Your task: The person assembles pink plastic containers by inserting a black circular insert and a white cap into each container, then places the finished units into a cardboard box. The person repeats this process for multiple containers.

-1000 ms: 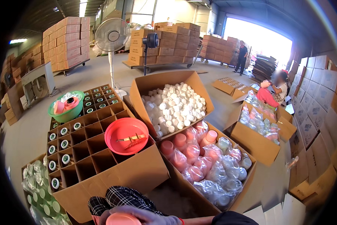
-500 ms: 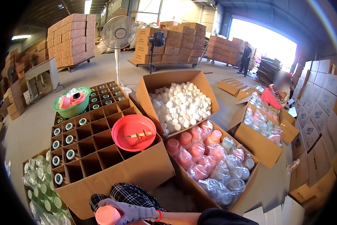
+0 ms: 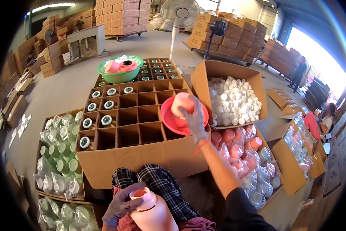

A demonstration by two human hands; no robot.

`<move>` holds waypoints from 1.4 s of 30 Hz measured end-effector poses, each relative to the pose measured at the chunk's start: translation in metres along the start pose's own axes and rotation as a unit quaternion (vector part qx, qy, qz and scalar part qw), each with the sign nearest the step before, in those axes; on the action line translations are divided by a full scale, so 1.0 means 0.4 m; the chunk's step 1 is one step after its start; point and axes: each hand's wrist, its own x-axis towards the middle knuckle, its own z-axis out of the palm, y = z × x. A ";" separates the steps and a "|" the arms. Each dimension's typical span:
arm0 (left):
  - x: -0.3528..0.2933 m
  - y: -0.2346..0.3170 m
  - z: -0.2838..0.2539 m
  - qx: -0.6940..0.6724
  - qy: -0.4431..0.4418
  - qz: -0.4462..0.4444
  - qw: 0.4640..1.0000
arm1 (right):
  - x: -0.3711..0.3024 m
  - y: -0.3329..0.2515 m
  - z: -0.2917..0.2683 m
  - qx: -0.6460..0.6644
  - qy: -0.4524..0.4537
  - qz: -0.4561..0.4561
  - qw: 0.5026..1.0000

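Note:
Gripped near its neck by my grey-gloved left hand (image 3: 121, 206), a pink bottle (image 3: 156, 215) with an uncapped mouth leans over my lap. My right hand (image 3: 196, 119), also gloved, is closed round a pink cup-shaped cap (image 3: 183, 102) and reaches out over a red plastic bowl (image 3: 167, 124). The bowl rests on the right end of a cardboard carton (image 3: 142, 159) with dividers. Several white-topped jars with green centres (image 3: 106, 120) stand in its left compartments. What the bowl holds is mostly hidden by the cap and hand.
A green bowl (image 3: 117, 77) of pink and white parts sits at the carton's far end. Right of it stands a box of white caps (image 3: 234, 102), then a box of bagged pink pieces (image 3: 242, 161). Pale green bottles (image 3: 67, 165) fill a box at left. A fan (image 3: 180, 14) stands behind.
My right hand has gone from my lap up and forward to the red bowl, carrying the pink cap. The view has turned left, and my left hand with the bottle now shows.

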 end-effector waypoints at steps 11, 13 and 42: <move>-0.005 -0.002 0.017 0.220 0.107 0.001 0.970 | 0.060 0.193 0.055 -0.467 -0.172 0.004 0.868; 0.004 -0.004 0.034 0.166 0.108 -0.010 0.980 | 0.076 0.215 0.038 -0.411 -0.246 -0.147 0.865; -0.105 0.204 0.028 0.161 0.039 0.155 0.974 | 0.117 -0.193 -0.025 0.082 -0.388 0.030 0.918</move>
